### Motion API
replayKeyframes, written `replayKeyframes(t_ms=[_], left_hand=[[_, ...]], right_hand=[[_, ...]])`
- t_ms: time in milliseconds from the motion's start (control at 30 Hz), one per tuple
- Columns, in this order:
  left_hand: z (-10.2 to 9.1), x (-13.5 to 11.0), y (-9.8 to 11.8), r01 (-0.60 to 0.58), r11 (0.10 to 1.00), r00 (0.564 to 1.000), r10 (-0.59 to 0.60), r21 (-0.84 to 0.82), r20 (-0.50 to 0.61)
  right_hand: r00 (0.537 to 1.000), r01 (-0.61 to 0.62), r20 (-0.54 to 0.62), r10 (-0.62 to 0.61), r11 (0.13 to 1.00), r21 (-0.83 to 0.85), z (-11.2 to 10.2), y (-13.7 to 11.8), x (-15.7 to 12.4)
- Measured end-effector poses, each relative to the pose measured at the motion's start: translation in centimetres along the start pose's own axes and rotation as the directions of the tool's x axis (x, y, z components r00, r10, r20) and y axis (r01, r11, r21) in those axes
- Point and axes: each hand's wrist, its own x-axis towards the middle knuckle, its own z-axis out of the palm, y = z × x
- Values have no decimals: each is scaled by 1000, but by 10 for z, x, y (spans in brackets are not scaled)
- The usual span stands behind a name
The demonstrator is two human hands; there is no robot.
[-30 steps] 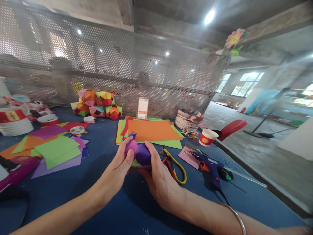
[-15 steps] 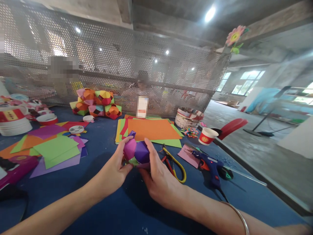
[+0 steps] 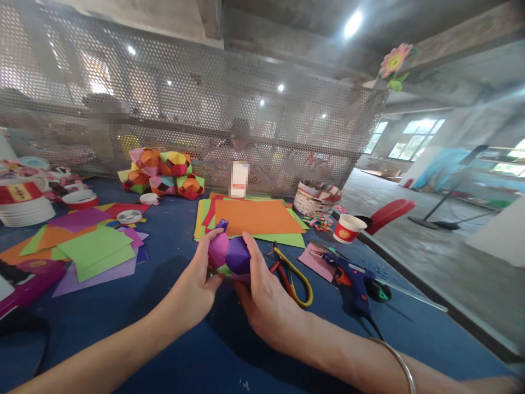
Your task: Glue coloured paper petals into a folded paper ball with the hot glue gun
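Between my two hands is a folded paper ball [image 3: 238, 256] with magenta, purple and light green faces. A small purple flap sticks up at its top left. My left hand [image 3: 200, 271] is closed on its left side, thumb low and fingers along the edge. My right hand [image 3: 266, 293] is closed on the right side, its fingers against the purple face. The underside of the ball is hidden. Just right of my right hand lie yellow-handled scissors [image 3: 301, 282]. A stack of coloured paper topped by an orange sheet [image 3: 258, 216] lies beyond the ball.
To the right, a blue glue gun [image 3: 356, 279] rests by a pink paper [image 3: 315, 262] and a paper cup [image 3: 348, 227]. A woven basket [image 3: 315, 197] stands behind. Finished paper balls [image 3: 164, 172] are piled back left, near loose coloured sheets [image 3: 96, 249]. A perforated screen [image 3: 262, 82] borders the table.
Almost nothing differs. Both hands keep the paper ball in the same place, and the view has shifted very slightly.
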Motion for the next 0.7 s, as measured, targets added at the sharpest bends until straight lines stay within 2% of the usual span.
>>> replayKeyframes(t_ms=[267, 400, 500, 600, 700], left_hand=[[-2, 0, 5, -22, 1000, 1000, 22, -12, 12], [-5, -3, 18, -13, 998, 997, 18, -64, 75], [-6, -5, 33, 2, 981, 997, 12, -192, 72], [-10, -2, 48, 81, 928, 996, -86, -363, 2], [-18, 5, 56, 291, 877, 956, -286, -381, 72]], right_hand=[[999, 36, -20, -36, 999, -40, -1, 0, 0], [990, 111, -73, -117, 991, -73, -4, -1, 2], [977, 158, -120, -174, 978, -135, -8, -1, 5], [957, 224, -138, -256, 952, -211, -13, 2, 7], [911, 369, -93, -402, 895, -252, -17, 6, 9]])
